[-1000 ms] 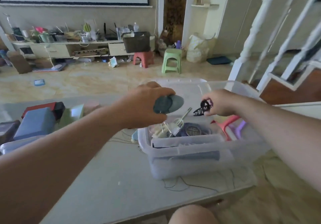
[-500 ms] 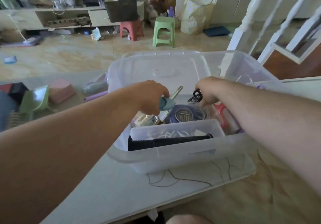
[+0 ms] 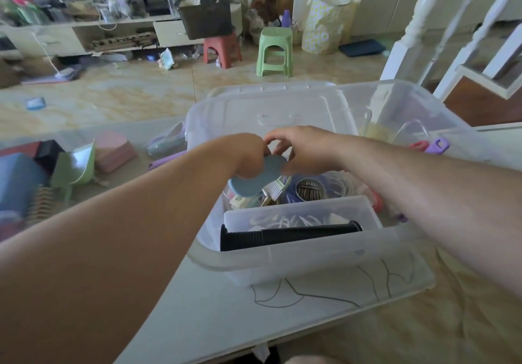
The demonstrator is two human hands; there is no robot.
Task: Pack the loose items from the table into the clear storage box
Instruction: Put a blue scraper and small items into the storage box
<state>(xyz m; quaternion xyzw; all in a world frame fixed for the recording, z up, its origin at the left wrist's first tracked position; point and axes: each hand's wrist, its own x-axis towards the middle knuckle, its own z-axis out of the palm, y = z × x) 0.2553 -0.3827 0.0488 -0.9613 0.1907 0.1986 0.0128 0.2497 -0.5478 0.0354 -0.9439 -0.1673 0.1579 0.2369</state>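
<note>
Inside the clear storage box, left hand grips a blue-grey disc; right hand curled, contents hidden.

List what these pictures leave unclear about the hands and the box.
- Head view: right hand curls behind the blue disc; whether it holds anything is hidden.
- Left hand: its grip on the disc is hidden beneath the hand's back.
- Box: contents under both forearms are covered.
- Round tin: contents too small.

No legible text, label, brand or number on anything visible.
</note>
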